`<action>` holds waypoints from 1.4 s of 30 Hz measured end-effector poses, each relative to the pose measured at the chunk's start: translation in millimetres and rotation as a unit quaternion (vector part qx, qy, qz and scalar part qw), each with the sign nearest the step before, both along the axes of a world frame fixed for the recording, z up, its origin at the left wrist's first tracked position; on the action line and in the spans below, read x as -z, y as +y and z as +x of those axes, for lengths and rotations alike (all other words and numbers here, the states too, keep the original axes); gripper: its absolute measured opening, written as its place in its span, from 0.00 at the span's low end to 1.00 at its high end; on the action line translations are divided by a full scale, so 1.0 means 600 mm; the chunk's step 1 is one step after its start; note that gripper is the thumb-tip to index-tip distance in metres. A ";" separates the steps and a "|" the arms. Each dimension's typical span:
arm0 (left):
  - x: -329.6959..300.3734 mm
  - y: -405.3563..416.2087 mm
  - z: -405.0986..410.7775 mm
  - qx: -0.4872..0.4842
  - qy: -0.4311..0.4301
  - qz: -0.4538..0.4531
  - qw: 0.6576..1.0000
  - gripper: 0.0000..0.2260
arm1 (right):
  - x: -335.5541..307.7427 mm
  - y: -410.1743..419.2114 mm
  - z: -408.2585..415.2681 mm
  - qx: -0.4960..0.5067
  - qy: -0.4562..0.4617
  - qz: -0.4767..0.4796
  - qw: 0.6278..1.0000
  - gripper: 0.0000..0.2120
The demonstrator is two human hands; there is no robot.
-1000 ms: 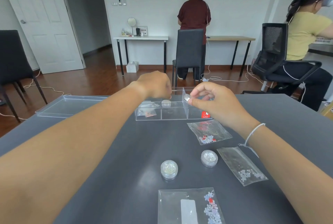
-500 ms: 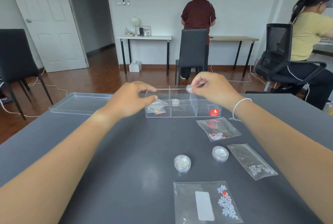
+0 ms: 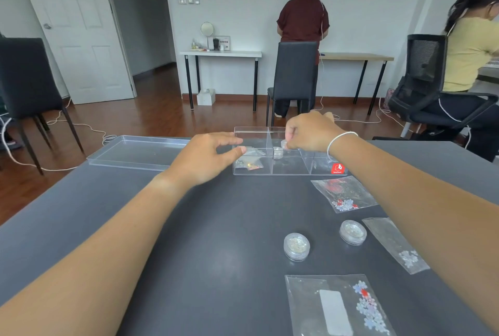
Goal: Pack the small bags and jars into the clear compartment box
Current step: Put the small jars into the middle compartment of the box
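The clear compartment box stands at the far middle of the grey table. My right hand is lowered into its middle compartment, pinching a small jar just above another jar that lies inside. A small bag lies in the left compartment. My left hand rests at the box's left end with fingers loosely apart, thumb against the wall. Two more jars and three bags lie on the table nearer me.
The box's clear lid lies to the left near the table's far edge. Beyond the table are a black chair, an office chair, side tables and two people.
My right hand has lowered the jar from above the divider down into the middle compartment. My left hand has shifted to the box's left end. The view moved slightly.
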State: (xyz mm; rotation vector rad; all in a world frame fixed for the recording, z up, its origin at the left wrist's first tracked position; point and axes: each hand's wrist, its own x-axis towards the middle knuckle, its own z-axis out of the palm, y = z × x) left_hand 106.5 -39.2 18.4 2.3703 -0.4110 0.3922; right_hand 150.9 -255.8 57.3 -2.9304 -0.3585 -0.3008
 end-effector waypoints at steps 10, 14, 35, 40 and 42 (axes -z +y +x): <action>-0.001 0.002 0.002 -0.002 0.003 0.003 1.000 0.15 | 0.001 0.002 0.012 0.022 0.003 -0.071 0.997 0.08; -0.001 0.002 0.002 0.004 0.004 0.002 1.000 0.15 | 0.000 -0.003 0.006 0.010 -0.001 -0.028 1.000 0.09; -0.044 -0.078 -0.102 0.213 0.029 0.057 0.975 0.10 | 0.039 -0.121 -0.232 -0.181 0.122 0.233 0.948 0.06; -0.042 -0.086 -0.132 0.261 0.110 0.105 0.953 0.16 | 0.049 -0.126 -0.248 -0.190 0.154 0.183 0.952 0.09; -0.039 -0.090 -0.140 0.265 0.140 0.125 0.946 0.16 | 0.050 -0.126 -0.251 -0.189 0.151 0.177 0.954 0.10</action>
